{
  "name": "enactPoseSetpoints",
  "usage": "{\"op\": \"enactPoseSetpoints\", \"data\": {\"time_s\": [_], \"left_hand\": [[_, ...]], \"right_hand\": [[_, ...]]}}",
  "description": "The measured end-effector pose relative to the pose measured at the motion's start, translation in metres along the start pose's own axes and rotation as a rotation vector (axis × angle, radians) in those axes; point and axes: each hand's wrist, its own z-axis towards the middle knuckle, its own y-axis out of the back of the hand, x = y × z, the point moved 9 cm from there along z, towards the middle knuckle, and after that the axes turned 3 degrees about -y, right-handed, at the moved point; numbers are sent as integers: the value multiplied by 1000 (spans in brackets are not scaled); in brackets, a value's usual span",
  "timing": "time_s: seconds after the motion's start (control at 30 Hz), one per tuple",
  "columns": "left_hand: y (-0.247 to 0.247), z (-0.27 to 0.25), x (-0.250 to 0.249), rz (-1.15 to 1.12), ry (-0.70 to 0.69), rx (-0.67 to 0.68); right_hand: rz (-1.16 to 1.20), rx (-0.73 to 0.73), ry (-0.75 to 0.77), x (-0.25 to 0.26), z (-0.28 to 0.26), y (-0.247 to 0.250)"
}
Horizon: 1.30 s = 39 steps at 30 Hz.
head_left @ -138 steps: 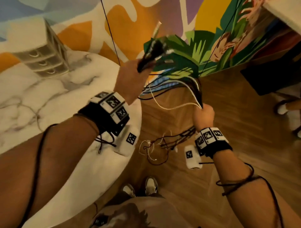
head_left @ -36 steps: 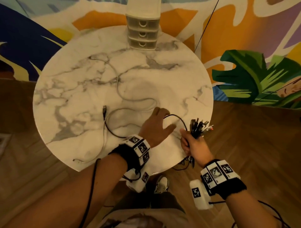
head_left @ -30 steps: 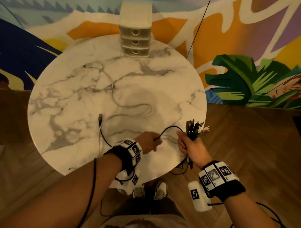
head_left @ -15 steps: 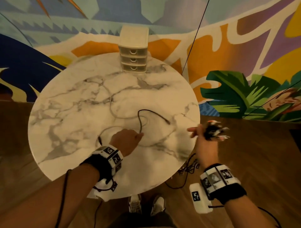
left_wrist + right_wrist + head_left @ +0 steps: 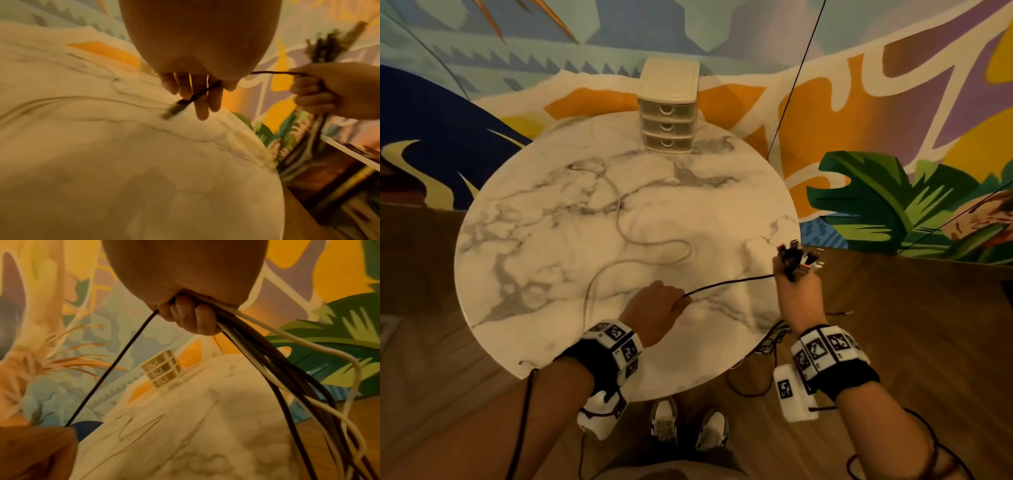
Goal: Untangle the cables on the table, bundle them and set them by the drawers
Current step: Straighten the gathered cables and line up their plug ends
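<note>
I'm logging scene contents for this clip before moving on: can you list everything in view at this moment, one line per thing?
black cable: one, black, stretched taut above the table between both hands
cable bundle: one bunch, black and white, gripped in the right hand, tails hanging past the table's near-right edge
loose cable: one, pale grey, winding across the tabletop
drawers: one unit of three, cream, at the table's far edge
table: one, round, white marble
wall mural: one, multicoloured, behind the table
floor: wood, brown
shoes: two, light, below the table's near edge
left hand: pinches the black cable
right hand: grips the bundle
</note>
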Motion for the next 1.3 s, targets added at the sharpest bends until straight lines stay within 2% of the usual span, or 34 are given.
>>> {"op": "enactPoseSetpoints", "data": {"time_s": [0.07,0.13,0.17,0.23,0.27,0.33,0.43,0.5,0.57,0.63,0.67,0.73,0.83,0.9,0.93,1.0,1.1,1.2,1.3], "left_hand": [[6,0,11,-32,31,-33],[12,2,-1,141,-54,-34],[10,0,-12,285,-125,-2],[-13,-9,-39,511,-275,166],[-28,-17,-49,583,-327,267],[-52,-23,-62,685,-378,387],[-50,-20,-70,729,-363,397],[-23,-12,-66,652,-299,352],[21,0,-61,540,-222,203],[57,13,-63,438,-209,99],[66,16,-68,357,-225,104],[82,21,-82,62,-257,83],[99,19,-93,-555,-175,-59],[99,14,-100,-898,-136,-102],[100,11,-103,-988,-131,-110],[96,13,-123,-1011,-163,-67],[93,17,-163,-710,-271,-4],[82,18,-203,-409,-383,65],[90,22,-217,-327,-393,32]], "right_hand": [[-16,-27,-23,-5,2,8],[-32,-55,-42,-10,3,16],[-32,-81,-45,-12,5,20],[-25,-102,-28,-11,9,21],[-42,-82,-1,-7,9,15],[-118,-34,61,1,7,1],[-132,-28,12,-2,7,3],[-215,-42,-6,-18,11,18],[-357,-29,-39,-45,12,28],[-387,28,-105,-75,1,27],[-401,61,-114,-86,-6,21],[-390,112,-130,-98,-21,9],[-266,169,-160,-107,-31,-1],[-105,146,-226,-110,-34,8],[-6,122,-228,-104,-35,12],[154,65,-171,-85,-43,31],[325,83,-114,-57,-56,45],[334,75,-61,-39,-62,56],[321,21,-5,-36,-64,74]]}}
